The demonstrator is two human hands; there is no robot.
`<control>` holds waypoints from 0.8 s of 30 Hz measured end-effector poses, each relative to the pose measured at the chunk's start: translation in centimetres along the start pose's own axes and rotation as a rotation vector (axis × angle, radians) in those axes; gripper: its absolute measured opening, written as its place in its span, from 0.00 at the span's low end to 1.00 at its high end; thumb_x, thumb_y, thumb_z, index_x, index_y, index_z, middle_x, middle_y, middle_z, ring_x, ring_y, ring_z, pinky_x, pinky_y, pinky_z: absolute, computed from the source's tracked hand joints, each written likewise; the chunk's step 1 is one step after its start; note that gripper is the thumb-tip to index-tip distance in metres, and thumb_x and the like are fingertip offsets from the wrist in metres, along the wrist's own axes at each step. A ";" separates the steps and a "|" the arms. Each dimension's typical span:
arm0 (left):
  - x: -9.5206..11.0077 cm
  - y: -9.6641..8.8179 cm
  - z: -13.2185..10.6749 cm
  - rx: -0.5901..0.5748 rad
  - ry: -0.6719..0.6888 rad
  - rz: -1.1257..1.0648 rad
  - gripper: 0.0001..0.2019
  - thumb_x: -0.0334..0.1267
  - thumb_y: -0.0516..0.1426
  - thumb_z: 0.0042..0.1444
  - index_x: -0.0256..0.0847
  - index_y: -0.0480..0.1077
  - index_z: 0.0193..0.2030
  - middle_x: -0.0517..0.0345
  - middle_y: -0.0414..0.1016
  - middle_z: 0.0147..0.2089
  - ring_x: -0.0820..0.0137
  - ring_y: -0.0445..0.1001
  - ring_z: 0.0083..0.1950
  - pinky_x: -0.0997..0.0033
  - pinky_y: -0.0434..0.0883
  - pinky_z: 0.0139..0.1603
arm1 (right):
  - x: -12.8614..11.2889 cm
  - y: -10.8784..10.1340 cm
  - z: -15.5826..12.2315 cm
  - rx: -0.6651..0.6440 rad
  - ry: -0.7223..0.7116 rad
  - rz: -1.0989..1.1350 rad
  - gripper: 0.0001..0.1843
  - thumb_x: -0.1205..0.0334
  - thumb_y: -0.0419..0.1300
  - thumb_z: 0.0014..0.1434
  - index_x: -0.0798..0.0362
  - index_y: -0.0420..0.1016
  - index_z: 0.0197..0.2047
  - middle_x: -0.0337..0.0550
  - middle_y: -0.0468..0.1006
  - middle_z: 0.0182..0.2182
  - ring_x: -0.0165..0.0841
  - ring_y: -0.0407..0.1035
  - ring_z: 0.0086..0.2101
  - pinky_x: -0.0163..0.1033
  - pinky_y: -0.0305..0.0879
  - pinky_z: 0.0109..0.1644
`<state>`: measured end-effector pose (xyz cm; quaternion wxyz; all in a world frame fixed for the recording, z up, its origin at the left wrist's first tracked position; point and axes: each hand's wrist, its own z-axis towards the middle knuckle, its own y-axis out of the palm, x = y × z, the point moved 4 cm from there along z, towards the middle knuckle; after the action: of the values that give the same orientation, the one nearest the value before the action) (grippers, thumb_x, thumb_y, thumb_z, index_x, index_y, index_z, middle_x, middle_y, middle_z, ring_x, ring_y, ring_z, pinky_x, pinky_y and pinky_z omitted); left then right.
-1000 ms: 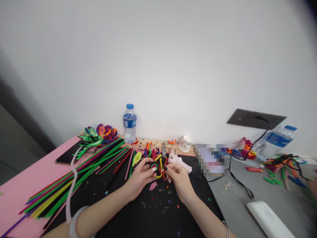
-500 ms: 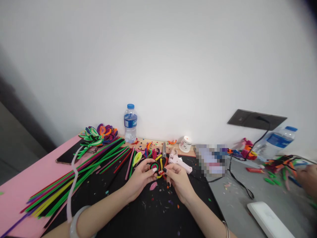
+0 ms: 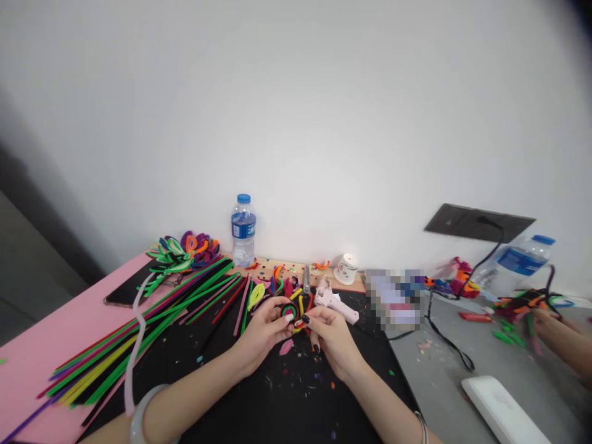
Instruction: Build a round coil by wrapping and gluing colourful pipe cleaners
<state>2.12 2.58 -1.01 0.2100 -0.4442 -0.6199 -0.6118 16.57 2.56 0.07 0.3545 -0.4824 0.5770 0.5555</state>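
Observation:
Between the thumb and fingers of my left hand (image 3: 267, 330) is a small coiled pipe-cleaner piece (image 3: 289, 312), dark and green outside with a pink centre. My right hand (image 3: 329, 333) is pinched at the right edge of that coil; whatever sits between its fingertips is too small to make out. Just behind the hands lies a heap of bent pipe cleaners (image 3: 287, 286) in many colours. A yellow looped piece (image 3: 256, 297) rests behind my left hand, and a pink looped piece (image 3: 286, 347) lies on the black mat (image 3: 277, 407) below the fingers.
Long pipe cleaners (image 3: 152, 330) spread at left near pipe-cleaner flowers (image 3: 185, 250). A water bottle (image 3: 243, 231), scissors (image 3: 307, 279), a glue gun (image 3: 337, 304) and a paper cup (image 3: 346, 269) stand or lie behind. At right, another person's hand (image 3: 548, 324) touches pipe cleaners.
My hands stay almost in place around the coil, the right fingers shifting slightly. At the far right, the other person's hand has moved left into the pipe cleaners.

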 end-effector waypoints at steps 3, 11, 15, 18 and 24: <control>0.1 0.0 0.0 -0.005 0.005 0.007 0.16 0.33 0.64 0.48 0.42 0.67 0.43 0.62 0.74 0.31 0.74 0.73 0.33 0.68 0.69 0.41 | 0.0 0.0 0.0 -0.004 0.000 0.002 0.10 0.60 0.70 0.44 0.57 0.76 0.25 0.36 0.74 0.17 0.20 0.56 0.11 0.27 0.45 0.15; 0.0 -0.1 -0.1 0.007 0.005 0.010 0.20 0.32 0.65 0.47 0.42 0.67 0.48 0.61 0.74 0.33 0.73 0.74 0.34 0.68 0.70 0.41 | 0.0 0.0 0.1 -0.006 -0.003 0.005 0.10 0.60 0.70 0.44 0.57 0.76 0.25 0.37 0.75 0.17 0.19 0.56 0.11 0.27 0.47 0.15; 0.0 -0.1 -0.1 0.027 -0.005 0.010 0.17 0.34 0.66 0.45 0.40 0.70 0.43 0.60 0.74 0.32 0.72 0.74 0.33 0.68 0.70 0.41 | 0.0 0.0 0.1 -0.001 -0.009 0.003 0.10 0.60 0.70 0.44 0.57 0.75 0.25 0.37 0.75 0.17 0.19 0.56 0.12 0.26 0.47 0.15; 0.1 0.0 -0.1 0.020 0.004 0.001 0.16 0.33 0.66 0.45 0.41 0.69 0.41 0.61 0.74 0.32 0.72 0.74 0.34 0.68 0.70 0.41 | 0.1 -0.1 0.2 0.000 -0.008 0.005 0.11 0.60 0.70 0.44 0.57 0.75 0.25 0.37 0.75 0.17 0.19 0.56 0.12 0.26 0.48 0.15; 0.0 -0.2 0.2 -0.002 0.032 -0.009 0.16 0.32 0.65 0.46 0.42 0.68 0.42 0.62 0.73 0.32 0.74 0.73 0.32 0.70 0.69 0.39 | 0.0 -0.1 0.2 0.013 -0.028 0.007 0.12 0.59 0.70 0.44 0.57 0.74 0.25 0.36 0.74 0.18 0.21 0.57 0.13 0.27 0.51 0.16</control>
<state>2.01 2.76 -1.10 0.2167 -0.4317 -0.6179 -0.6203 16.64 2.75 0.02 0.3638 -0.4705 0.5772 0.5596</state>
